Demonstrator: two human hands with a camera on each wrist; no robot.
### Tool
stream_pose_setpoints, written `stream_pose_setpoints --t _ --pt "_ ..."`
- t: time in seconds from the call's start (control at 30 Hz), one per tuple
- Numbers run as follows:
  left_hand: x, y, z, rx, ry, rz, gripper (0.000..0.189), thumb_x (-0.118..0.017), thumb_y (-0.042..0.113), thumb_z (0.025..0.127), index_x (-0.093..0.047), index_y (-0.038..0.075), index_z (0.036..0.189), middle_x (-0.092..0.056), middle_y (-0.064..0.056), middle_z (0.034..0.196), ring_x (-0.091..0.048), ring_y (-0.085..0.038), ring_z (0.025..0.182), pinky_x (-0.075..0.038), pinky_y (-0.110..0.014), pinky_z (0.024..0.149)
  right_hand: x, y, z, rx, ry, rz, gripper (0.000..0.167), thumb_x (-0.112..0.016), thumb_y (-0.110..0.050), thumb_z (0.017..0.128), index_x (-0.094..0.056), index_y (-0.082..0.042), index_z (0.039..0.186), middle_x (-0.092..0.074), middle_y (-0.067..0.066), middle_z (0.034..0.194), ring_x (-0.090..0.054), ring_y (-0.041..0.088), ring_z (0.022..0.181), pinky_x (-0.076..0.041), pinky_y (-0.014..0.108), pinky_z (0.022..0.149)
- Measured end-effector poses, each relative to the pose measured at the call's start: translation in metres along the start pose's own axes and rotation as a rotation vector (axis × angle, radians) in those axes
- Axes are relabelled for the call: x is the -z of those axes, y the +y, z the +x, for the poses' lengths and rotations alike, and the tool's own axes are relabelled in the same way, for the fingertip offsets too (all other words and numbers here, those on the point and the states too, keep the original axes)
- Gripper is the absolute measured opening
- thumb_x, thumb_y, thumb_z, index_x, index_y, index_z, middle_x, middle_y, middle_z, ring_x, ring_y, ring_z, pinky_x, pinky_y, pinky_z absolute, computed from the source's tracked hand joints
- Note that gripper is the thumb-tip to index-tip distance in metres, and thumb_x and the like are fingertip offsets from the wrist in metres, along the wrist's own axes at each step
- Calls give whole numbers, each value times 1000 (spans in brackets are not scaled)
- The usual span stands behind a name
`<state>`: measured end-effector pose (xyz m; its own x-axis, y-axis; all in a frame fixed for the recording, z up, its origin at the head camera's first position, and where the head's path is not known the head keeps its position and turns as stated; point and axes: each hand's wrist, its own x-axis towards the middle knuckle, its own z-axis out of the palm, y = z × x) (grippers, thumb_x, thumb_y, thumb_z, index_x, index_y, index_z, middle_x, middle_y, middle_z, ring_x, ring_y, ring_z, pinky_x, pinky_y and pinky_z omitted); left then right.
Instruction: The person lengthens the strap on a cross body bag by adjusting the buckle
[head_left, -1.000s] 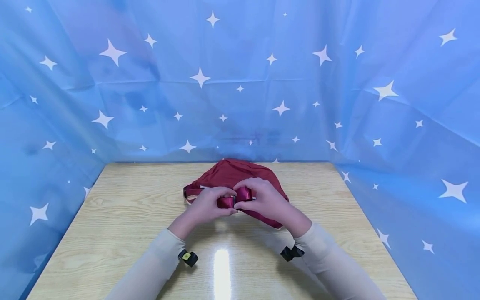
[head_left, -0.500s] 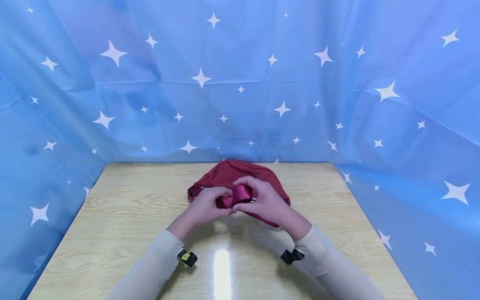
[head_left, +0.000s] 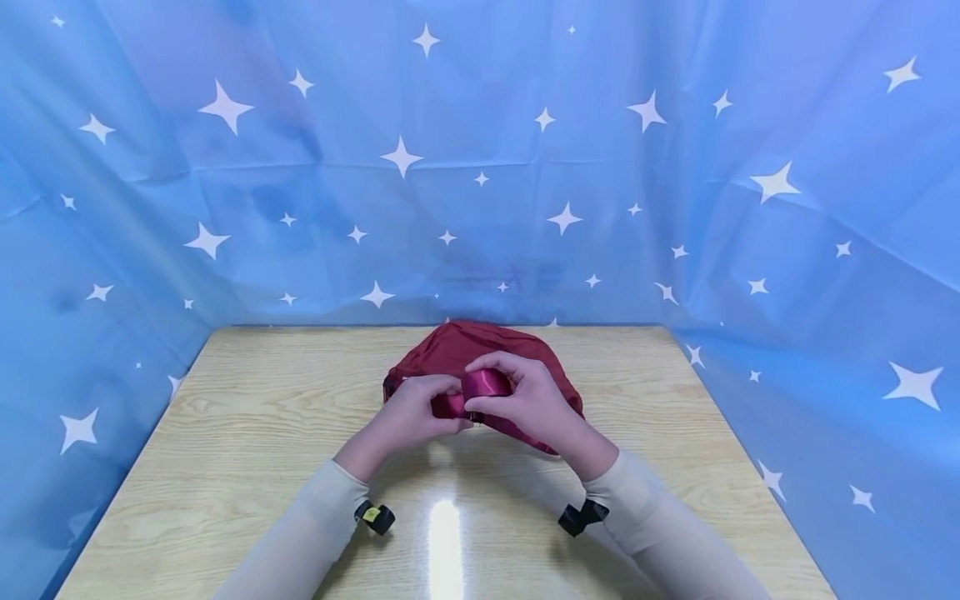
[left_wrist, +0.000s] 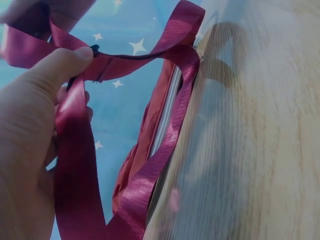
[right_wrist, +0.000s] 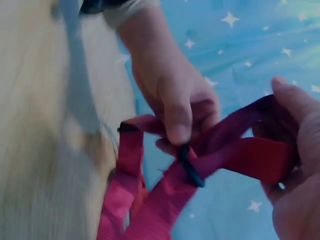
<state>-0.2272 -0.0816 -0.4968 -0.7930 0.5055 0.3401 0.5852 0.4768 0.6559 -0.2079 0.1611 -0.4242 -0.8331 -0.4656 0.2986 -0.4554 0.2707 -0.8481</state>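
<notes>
A dark red waist bag [head_left: 468,346] lies behind both hands near the back of the table. My left hand [head_left: 408,412] pinches the bag's webbing strap [left_wrist: 77,165] between thumb and fingers, right by a black slider buckle [right_wrist: 190,167]. Round a loop of the same strap curl the fingers and thumb of my right hand [head_left: 540,408]; in the right wrist view the loop [right_wrist: 265,160] bulges toward that palm. The two hands are close together, raised in front of the bag. Along the bag's edge a pale zipper [left_wrist: 167,112] shows in the left wrist view.
The light wood table [head_left: 262,483] carries a bright glare streak in front of the hands. Blue cloth [head_left: 480,167] with white stars hangs behind and at both sides. A black wrist camera [head_left: 375,517] sits below the left sleeve, another [head_left: 583,517] below the right.
The strap loop in my right hand has grown wider and turned. The left end of the bag has shifted slightly right. My left hand has stayed nearly in place.
</notes>
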Motion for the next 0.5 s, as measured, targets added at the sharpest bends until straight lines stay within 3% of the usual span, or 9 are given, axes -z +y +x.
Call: stream_pose_setpoints --t 0.13,0.37,0.5 --pt "0 -2 1 -19 10 -27 31 -95 34 90 -75 26 113 -70 15 102 -63 -9 92 -56 -31 79 -3 2 -3 -55 43 189 42 -93 -11 92 -75 -9 130 -76 6 127 -72 34 106 -66 42 83" --pt "1 -4 2 2 10 -20 43 -97 30 88 -78 21 126 -76 11 121 -68 -9 111 -60 -35 93 -3 3 -7 -7 94 285 41 -88 1 92 -72 -3 130 -76 15 126 -72 32 107 -65 38 84" --pt "1 -4 2 3 11 -21 43 -97 33 89 -79 21 126 -76 11 122 -69 -9 112 -60 -36 95 -2 3 -7 1 86 305 41 -88 0 93 -72 -5 130 -76 15 127 -71 32 108 -64 38 86"
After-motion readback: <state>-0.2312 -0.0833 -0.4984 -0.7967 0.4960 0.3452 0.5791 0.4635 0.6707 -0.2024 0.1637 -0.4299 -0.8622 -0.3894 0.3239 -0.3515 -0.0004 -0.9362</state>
